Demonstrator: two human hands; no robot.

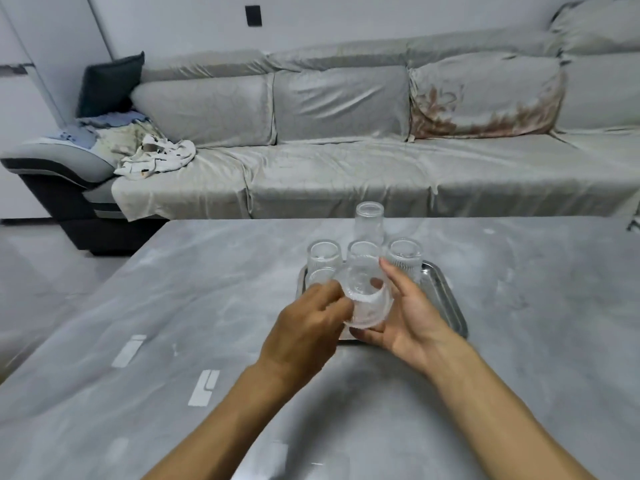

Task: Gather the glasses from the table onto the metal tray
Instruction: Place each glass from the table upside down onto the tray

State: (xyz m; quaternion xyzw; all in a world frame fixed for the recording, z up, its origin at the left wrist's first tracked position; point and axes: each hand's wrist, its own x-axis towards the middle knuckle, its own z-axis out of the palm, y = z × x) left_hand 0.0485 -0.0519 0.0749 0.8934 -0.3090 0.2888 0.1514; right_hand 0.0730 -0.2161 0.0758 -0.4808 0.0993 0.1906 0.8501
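A metal tray (446, 299) lies on the grey table, right of centre. Several clear ribbed glasses stand upside down on it: one at the left (323, 259), one in the middle (363, 258), one at the right (405, 258), and a taller one (369, 221) behind them. Both hands hold a further clear glass (367, 303) tilted above the tray's near end. My left hand (308, 327) pinches its near rim. My right hand (408, 313) cups its right side and base from below.
The grey marble-look table (173, 323) carries pale tape marks (204, 386) at the near left. Behind it runs a long grey sofa (346, 168) with crumpled cloths (152, 157) at its left end.
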